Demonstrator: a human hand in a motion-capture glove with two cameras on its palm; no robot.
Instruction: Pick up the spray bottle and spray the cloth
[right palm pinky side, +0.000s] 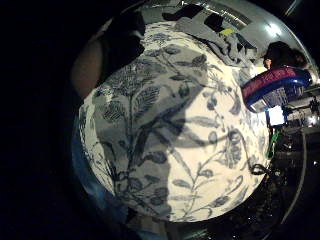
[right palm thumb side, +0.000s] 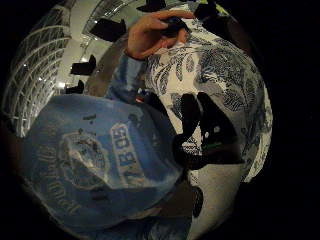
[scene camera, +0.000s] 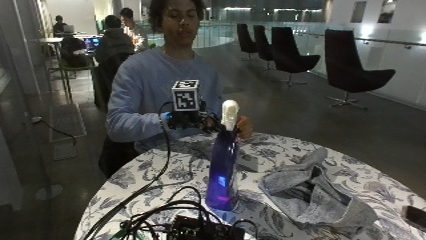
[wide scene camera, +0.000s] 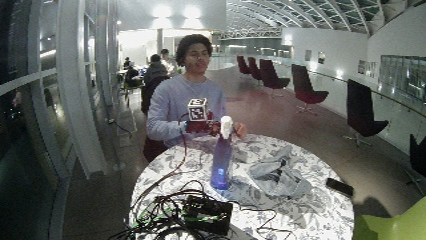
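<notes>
A round table in a blue-and-white floral tablecloth (scene camera: 373, 187) carries a black electronics box (scene camera: 200, 230) with tangled cables (scene camera: 153, 207), a dark phone (scene camera: 416, 216) near its edge.

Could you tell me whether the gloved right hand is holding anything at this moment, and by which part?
Nothing: the gloved right hand hovers above the table, behind the upright spray bottle, not gripping it.

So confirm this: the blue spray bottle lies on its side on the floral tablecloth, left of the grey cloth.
Wrong in one respect: the spray bottle stands upright, as the outside view shows. It is on the floral tablecloth, left of the grey cloth.
</notes>
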